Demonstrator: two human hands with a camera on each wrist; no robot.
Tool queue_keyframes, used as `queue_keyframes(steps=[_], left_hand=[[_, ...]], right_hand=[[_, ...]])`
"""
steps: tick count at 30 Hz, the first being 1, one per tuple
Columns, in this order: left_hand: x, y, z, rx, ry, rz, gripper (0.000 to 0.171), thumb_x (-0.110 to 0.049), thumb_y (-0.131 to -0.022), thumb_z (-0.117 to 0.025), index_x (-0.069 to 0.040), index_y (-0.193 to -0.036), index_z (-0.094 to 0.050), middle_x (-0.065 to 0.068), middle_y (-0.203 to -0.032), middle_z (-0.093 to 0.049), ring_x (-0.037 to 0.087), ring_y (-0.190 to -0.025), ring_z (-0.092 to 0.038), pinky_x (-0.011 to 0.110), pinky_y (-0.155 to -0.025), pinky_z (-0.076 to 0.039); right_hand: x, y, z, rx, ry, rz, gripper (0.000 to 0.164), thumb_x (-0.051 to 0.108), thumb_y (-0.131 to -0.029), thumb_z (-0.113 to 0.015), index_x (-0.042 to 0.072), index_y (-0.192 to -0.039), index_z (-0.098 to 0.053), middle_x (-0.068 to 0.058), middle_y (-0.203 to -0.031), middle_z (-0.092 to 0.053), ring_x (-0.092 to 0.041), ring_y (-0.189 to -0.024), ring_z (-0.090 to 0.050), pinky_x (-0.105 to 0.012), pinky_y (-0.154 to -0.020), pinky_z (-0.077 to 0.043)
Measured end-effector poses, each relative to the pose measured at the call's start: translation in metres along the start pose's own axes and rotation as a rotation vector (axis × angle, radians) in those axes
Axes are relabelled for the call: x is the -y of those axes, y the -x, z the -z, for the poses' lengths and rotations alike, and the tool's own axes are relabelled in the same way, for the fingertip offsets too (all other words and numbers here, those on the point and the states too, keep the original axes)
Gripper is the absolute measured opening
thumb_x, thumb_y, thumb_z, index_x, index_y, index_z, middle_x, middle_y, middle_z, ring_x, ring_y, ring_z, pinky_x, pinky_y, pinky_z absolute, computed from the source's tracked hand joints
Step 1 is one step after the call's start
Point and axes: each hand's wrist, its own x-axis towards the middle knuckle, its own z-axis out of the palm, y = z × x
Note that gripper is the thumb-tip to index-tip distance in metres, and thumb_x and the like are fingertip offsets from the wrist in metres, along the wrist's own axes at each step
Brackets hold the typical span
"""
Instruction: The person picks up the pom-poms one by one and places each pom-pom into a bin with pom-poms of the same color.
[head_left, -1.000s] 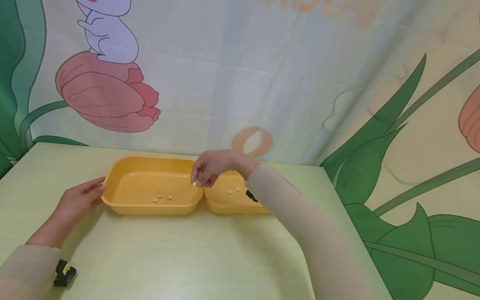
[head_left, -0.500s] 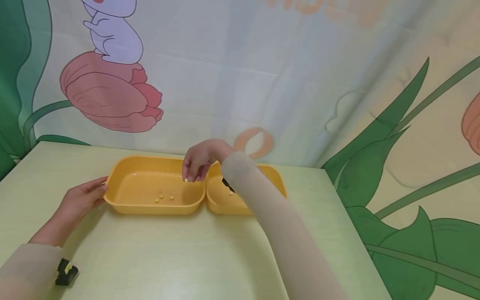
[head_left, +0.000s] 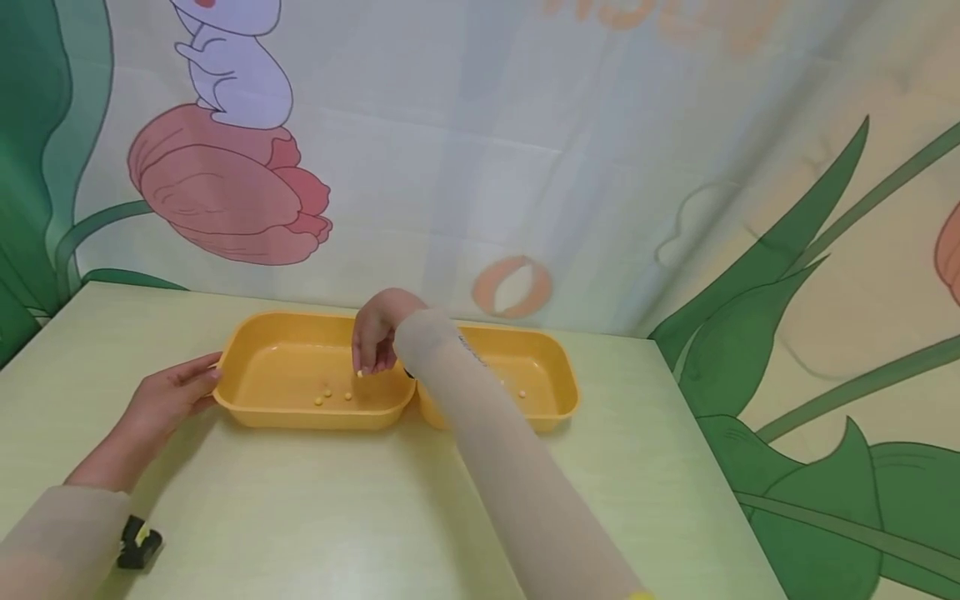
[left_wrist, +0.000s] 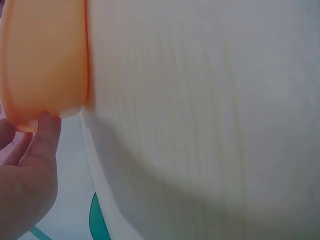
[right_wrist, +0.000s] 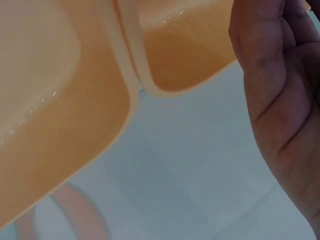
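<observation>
My left hand (head_left: pixel 168 402) grips the left end of a yellow plastic tray (head_left: pixel 315 419), thumb at the rim and fingers against the outer wall. In the left wrist view, the left hand's fingers (left_wrist: pixel 47 132) press the wall of that tray (left_wrist: pixel 47 60). Over the right part of the same tray, my right hand (head_left: pixel 377 335) pinches a small pale yellow ball (head_left: pixel 360 373) between its fingertips. Several similar little balls (head_left: pixel 348 397) lie on the tray floor. The right wrist view shows the right hand (right_wrist: pixel 280 90) with its fingertips cut off by the frame.
A second yellow tray (head_left: pixel 561 367) stands against the first on the right; a small whitish ball (head_left: pixel 522 393) shows in it, and my right sleeve (head_left: pixel 487 425) hides part. The trays stand on a pale table (head_left: pixel 337 508) before a printed curtain (head_left: pixel 420 167).
My right hand has moved left with the small ball, from the join of the trays to over the left tray, and dipped lower. The left hand keeps its hold.
</observation>
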Motion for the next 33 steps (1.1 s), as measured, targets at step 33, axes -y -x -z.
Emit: queue_keyframes(steps=[33], left_hand=[[0.000, 0.000, 0.000, -0.010, 0.001, -0.045, 0.064, -0.038, -0.111, -0.041, -0.003, -0.161, -0.025, 0.029, -0.163, -0.031, 0.040, -0.139, -0.049, 0.016, -0.090, -0.057]], right_hand=[[0.032, 0.009, -0.052, -0.533, 0.055, -0.300, 0.012, 0.005, -0.079, -0.087, 0.009, -0.087, -0.079, -0.001, -0.094, -0.071, -0.015, -0.065, -0.065, -0.024, -0.060, -0.061]])
